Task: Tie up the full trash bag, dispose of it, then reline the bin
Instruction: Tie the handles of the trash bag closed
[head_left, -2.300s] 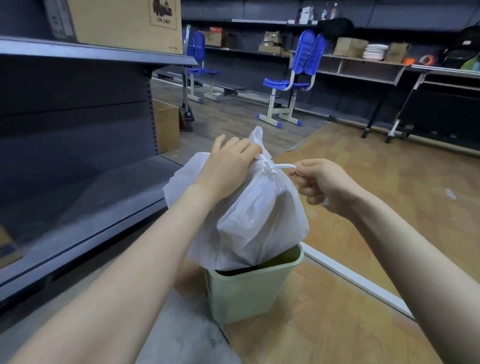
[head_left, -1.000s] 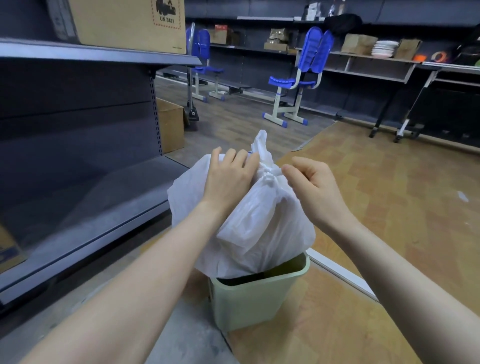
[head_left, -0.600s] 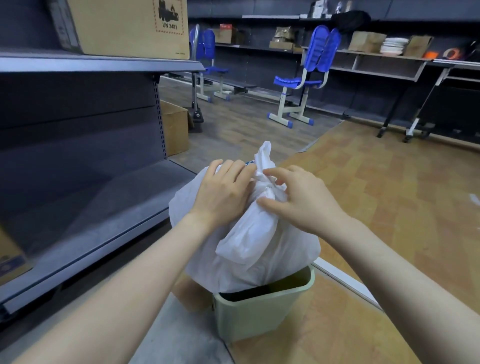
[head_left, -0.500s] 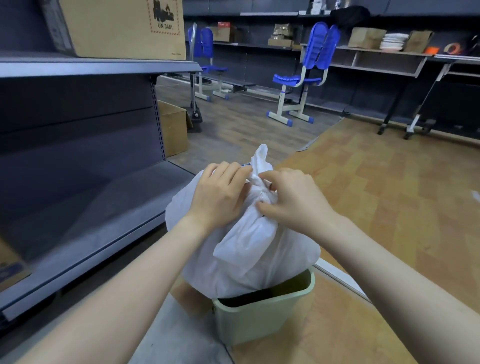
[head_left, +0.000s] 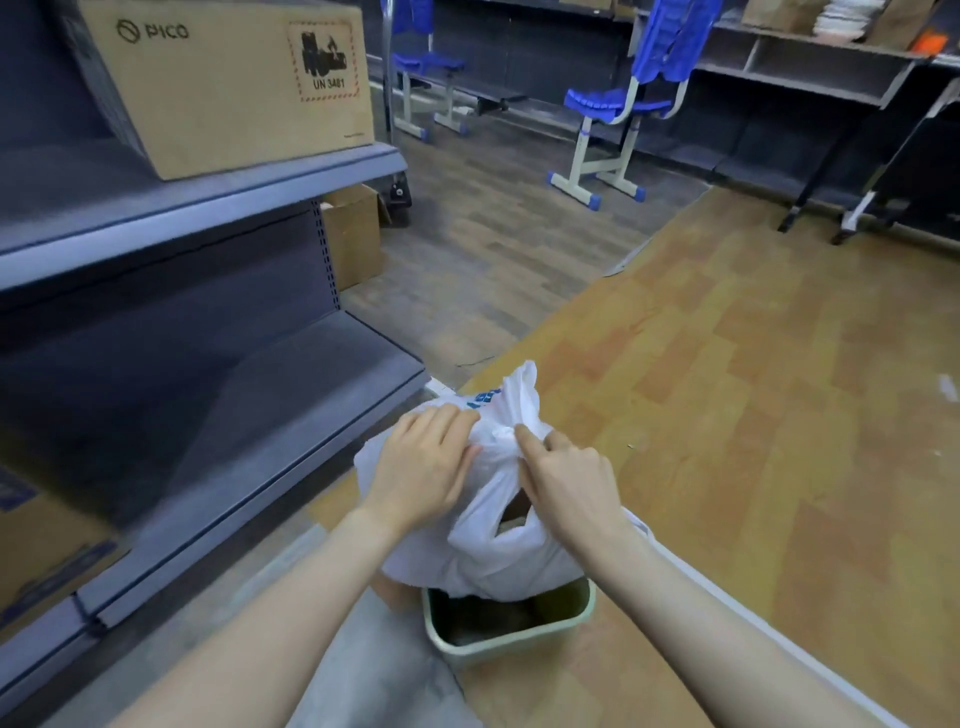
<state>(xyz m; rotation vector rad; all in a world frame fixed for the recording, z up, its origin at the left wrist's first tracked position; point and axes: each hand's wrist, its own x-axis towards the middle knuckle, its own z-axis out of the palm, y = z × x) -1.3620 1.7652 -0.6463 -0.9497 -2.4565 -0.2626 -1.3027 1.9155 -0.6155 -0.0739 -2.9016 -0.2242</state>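
Fingers of left hand (head_left: 423, 467) and right hand (head_left: 566, 475) pinching knotted neck of white trash bag (head_left: 498, 545), just between fingertips, above green bin (head_left: 511, 636).

- My left hand (head_left: 423, 470) reaches in from the lower left on a bare forearm, back upward, fingers curled forward and gripping.
- My right hand (head_left: 569, 480) comes in from the lower right, forefinger stretched ahead, the other fingers curled in a pinch.
- Both hands sit close, fingertips almost meeting.
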